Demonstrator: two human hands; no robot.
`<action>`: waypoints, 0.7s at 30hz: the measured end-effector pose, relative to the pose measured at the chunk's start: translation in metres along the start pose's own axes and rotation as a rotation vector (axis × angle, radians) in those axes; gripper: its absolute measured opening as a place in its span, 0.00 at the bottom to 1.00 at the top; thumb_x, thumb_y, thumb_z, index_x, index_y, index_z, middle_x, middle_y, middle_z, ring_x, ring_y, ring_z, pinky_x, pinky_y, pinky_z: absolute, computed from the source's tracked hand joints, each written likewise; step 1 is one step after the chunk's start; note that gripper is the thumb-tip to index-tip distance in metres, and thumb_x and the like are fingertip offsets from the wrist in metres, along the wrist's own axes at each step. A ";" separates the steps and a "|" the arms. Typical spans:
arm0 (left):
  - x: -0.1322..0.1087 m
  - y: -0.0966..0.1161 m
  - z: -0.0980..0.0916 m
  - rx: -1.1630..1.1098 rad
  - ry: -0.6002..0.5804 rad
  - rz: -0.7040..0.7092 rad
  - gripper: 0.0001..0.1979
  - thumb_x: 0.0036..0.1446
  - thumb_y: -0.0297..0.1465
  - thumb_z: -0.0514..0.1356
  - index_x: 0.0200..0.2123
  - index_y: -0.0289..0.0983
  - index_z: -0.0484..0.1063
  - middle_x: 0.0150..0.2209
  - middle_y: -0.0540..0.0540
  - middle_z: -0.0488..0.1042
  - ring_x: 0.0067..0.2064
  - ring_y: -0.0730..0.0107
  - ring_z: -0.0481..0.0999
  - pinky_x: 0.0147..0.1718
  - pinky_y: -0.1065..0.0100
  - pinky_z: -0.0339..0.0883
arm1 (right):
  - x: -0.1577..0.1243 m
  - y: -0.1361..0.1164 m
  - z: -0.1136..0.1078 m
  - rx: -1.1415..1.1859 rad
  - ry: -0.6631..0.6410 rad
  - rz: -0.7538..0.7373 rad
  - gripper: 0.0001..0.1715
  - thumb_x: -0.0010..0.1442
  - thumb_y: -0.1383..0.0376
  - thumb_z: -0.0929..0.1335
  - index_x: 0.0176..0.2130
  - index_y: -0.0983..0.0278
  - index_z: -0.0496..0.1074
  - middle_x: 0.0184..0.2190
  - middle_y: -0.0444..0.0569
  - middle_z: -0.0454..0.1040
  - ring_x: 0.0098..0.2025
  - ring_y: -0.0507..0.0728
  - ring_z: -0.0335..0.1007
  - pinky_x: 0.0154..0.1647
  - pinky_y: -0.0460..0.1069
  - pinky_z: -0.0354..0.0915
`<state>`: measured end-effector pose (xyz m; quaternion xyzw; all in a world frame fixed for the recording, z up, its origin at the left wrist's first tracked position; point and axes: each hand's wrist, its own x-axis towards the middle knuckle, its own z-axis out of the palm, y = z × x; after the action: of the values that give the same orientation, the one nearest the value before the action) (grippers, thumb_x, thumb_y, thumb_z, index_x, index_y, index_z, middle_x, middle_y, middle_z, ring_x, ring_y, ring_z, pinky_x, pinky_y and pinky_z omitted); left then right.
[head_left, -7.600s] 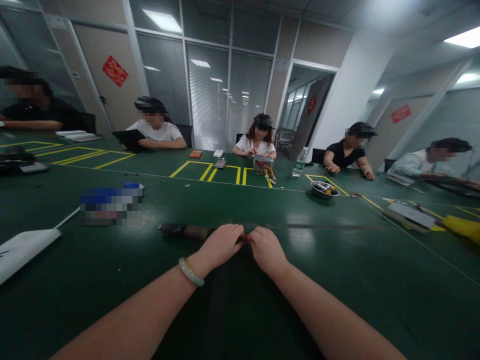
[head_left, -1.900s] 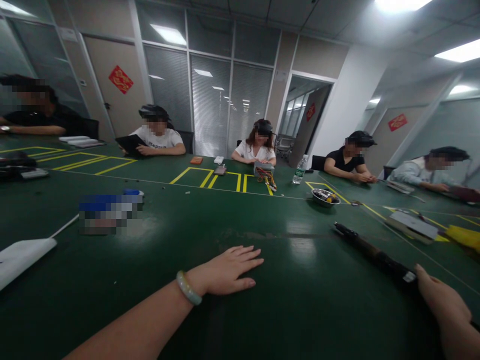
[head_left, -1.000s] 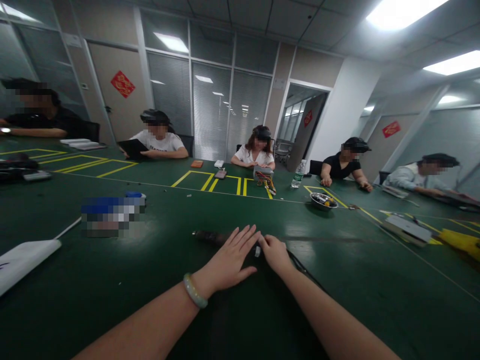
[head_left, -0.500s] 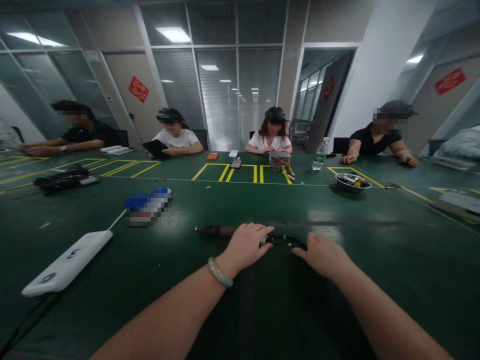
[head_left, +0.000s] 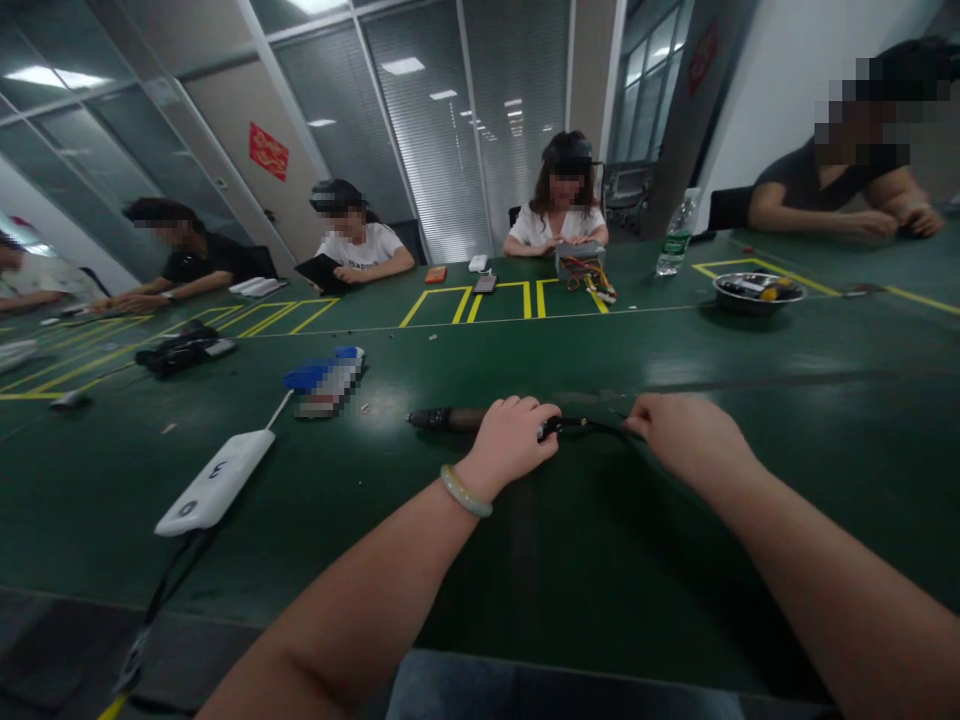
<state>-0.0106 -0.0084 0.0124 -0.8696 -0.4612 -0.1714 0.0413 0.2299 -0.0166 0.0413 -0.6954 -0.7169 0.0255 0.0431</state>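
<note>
A dark corded electric screwdriver [head_left: 442, 419] lies on the green table, its narrow tip pointing left. My left hand [head_left: 516, 442], with a pale bangle at the wrist, is wrapped over the rear part of its body. From the screwdriver's right end runs a thin black cable [head_left: 589, 424]. My right hand [head_left: 686, 435] pinches this cable between thumb and fingers, a short way from the left hand. Most of the grip under my left palm is hidden.
To the left, a white power bank [head_left: 217, 483] is joined by a white lead to a blurred-out device [head_left: 326, 385]. Farther off are a metal bowl [head_left: 757, 294] of small items, a water bottle [head_left: 677, 235] and a grey box with wires [head_left: 581, 262]. Several people sit opposite.
My right hand has closed its thumb onto the cable, which is now drawn straighter to the right. The left hand stays on the screwdriver. The camera view has tilted and dropped.
</note>
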 end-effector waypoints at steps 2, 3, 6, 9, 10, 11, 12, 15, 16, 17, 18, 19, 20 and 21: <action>0.000 -0.001 0.001 0.007 0.002 -0.001 0.14 0.59 0.37 0.58 0.47 0.43 0.71 0.41 0.47 0.73 0.44 0.61 0.70 0.44 0.59 0.62 | 0.007 0.001 0.003 0.055 0.138 0.019 0.12 0.64 0.59 0.64 0.39 0.60 0.75 0.33 0.49 0.75 0.32 0.58 0.69 0.30 0.50 0.56; 0.000 -0.001 0.001 0.009 0.004 0.002 0.14 0.59 0.37 0.58 0.47 0.43 0.71 0.41 0.47 0.72 0.44 0.61 0.70 0.44 0.59 0.63 | 0.011 0.003 0.007 0.083 0.205 0.024 0.12 0.65 0.60 0.64 0.39 0.60 0.75 0.35 0.50 0.75 0.33 0.58 0.69 0.30 0.50 0.57; 0.000 -0.002 0.003 0.003 0.010 0.011 0.14 0.59 0.37 0.58 0.48 0.42 0.71 0.41 0.46 0.72 0.43 0.62 0.70 0.44 0.59 0.63 | 0.024 0.011 0.018 0.200 0.334 0.032 0.12 0.64 0.60 0.64 0.41 0.61 0.76 0.38 0.50 0.75 0.35 0.58 0.69 0.31 0.49 0.58; -0.001 -0.002 0.004 -0.015 0.023 0.020 0.13 0.60 0.37 0.58 0.47 0.41 0.71 0.42 0.46 0.72 0.44 0.62 0.71 0.45 0.59 0.63 | 0.026 0.009 0.023 0.334 0.343 -0.024 0.12 0.64 0.59 0.65 0.41 0.61 0.76 0.36 0.48 0.75 0.36 0.57 0.70 0.33 0.49 0.60; -0.001 -0.002 0.005 -0.024 0.030 0.026 0.13 0.60 0.37 0.58 0.47 0.41 0.70 0.42 0.46 0.72 0.45 0.62 0.71 0.45 0.59 0.63 | 0.023 0.006 0.023 0.363 0.326 -0.065 0.12 0.63 0.59 0.65 0.41 0.60 0.77 0.36 0.47 0.75 0.36 0.57 0.70 0.34 0.49 0.61; -0.001 -0.002 0.005 -0.033 0.036 0.033 0.13 0.60 0.37 0.58 0.47 0.41 0.70 0.43 0.46 0.72 0.45 0.62 0.71 0.46 0.59 0.63 | 0.020 0.001 0.023 0.378 0.304 -0.116 0.11 0.63 0.60 0.66 0.40 0.60 0.77 0.36 0.47 0.75 0.36 0.56 0.70 0.35 0.49 0.62; 0.000 -0.002 0.005 -0.043 0.042 0.041 0.12 0.60 0.36 0.59 0.47 0.41 0.69 0.44 0.47 0.72 0.46 0.63 0.71 0.46 0.60 0.63 | 0.016 -0.004 0.023 0.377 0.280 -0.172 0.10 0.63 0.60 0.66 0.40 0.59 0.77 0.36 0.46 0.75 0.36 0.56 0.70 0.36 0.48 0.62; 0.001 -0.001 0.004 -0.059 0.041 0.069 0.12 0.59 0.34 0.60 0.46 0.41 0.68 0.44 0.48 0.72 0.45 0.64 0.71 0.46 0.61 0.64 | 0.008 -0.018 0.025 0.308 0.247 -0.316 0.06 0.62 0.63 0.68 0.38 0.59 0.77 0.37 0.44 0.74 0.38 0.54 0.70 0.38 0.48 0.62; 0.001 0.000 0.003 -0.057 0.039 0.074 0.11 0.59 0.34 0.60 0.45 0.41 0.68 0.43 0.48 0.72 0.45 0.64 0.71 0.45 0.61 0.64 | 0.006 -0.021 0.026 0.275 0.245 -0.345 0.06 0.62 0.64 0.68 0.38 0.59 0.77 0.37 0.44 0.74 0.38 0.54 0.69 0.38 0.48 0.61; 0.002 0.000 0.003 -0.054 0.035 0.078 0.10 0.59 0.34 0.60 0.44 0.41 0.69 0.42 0.48 0.72 0.44 0.64 0.71 0.44 0.61 0.64 | 0.006 -0.023 0.028 0.246 0.246 -0.362 0.05 0.62 0.64 0.69 0.37 0.59 0.77 0.37 0.44 0.74 0.38 0.54 0.69 0.37 0.48 0.61; 0.002 0.001 0.003 -0.048 0.034 0.081 0.09 0.59 0.34 0.60 0.43 0.40 0.69 0.42 0.48 0.72 0.44 0.64 0.71 0.44 0.61 0.64 | 0.006 -0.024 0.029 0.224 0.250 -0.368 0.05 0.62 0.64 0.69 0.37 0.59 0.77 0.37 0.44 0.74 0.37 0.54 0.69 0.37 0.48 0.61; 0.003 0.001 0.004 -0.043 0.034 0.083 0.09 0.59 0.35 0.60 0.43 0.40 0.69 0.42 0.48 0.72 0.44 0.64 0.71 0.44 0.61 0.64 | 0.007 -0.024 0.031 0.209 0.253 -0.367 0.05 0.62 0.64 0.69 0.37 0.59 0.77 0.37 0.44 0.74 0.37 0.54 0.69 0.36 0.47 0.60; 0.003 0.002 0.004 -0.038 0.036 0.084 0.09 0.59 0.35 0.60 0.43 0.40 0.69 0.42 0.48 0.72 0.44 0.64 0.71 0.44 0.61 0.64 | 0.008 -0.024 0.033 0.199 0.254 -0.363 0.05 0.62 0.64 0.69 0.37 0.59 0.76 0.37 0.44 0.73 0.37 0.54 0.69 0.36 0.47 0.60; 0.003 0.002 0.004 -0.035 0.038 0.086 0.09 0.59 0.34 0.60 0.43 0.40 0.69 0.42 0.48 0.72 0.44 0.64 0.71 0.44 0.61 0.64 | 0.009 -0.024 0.034 0.192 0.254 -0.359 0.05 0.62 0.64 0.69 0.36 0.59 0.76 0.37 0.44 0.73 0.36 0.54 0.68 0.35 0.47 0.60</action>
<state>-0.0059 -0.0061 0.0097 -0.8857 -0.4195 -0.1941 0.0421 0.2027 -0.0076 0.0104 -0.5473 -0.8120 -0.0023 0.2026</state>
